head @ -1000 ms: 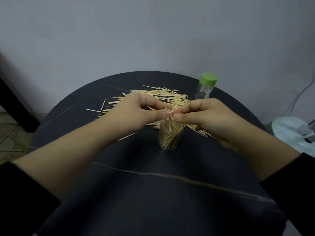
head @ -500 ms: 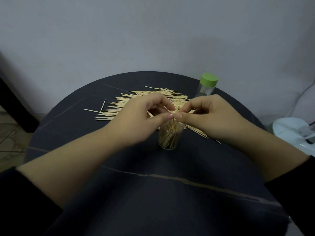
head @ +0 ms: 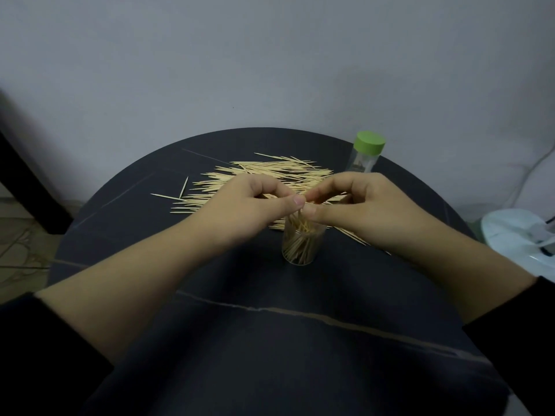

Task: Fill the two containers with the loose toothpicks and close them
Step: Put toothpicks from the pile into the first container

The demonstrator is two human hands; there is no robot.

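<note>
An open clear container (head: 301, 246) stands upright mid-table, partly filled with toothpicks. Just above its mouth my left hand (head: 246, 210) and my right hand (head: 365, 207) meet fingertip to fingertip, pinching a few toothpicks whose lower ends reach into the container. A wide pile of loose toothpicks (head: 264, 175) lies flat behind the hands, partly hidden by them. A second clear container with a green lid (head: 365, 154) stands shut at the back right of the table.
The round dark table (head: 270, 340) has a pale seam across its near half. A grey wall rises close behind it. A white fan base (head: 519, 244) sits on the floor to the right; a dark furniture leg stands at left.
Both hands stay over the open container; the fingertips have shifted slightly while working the pinched toothpicks down into it. The view has tilted a little.
</note>
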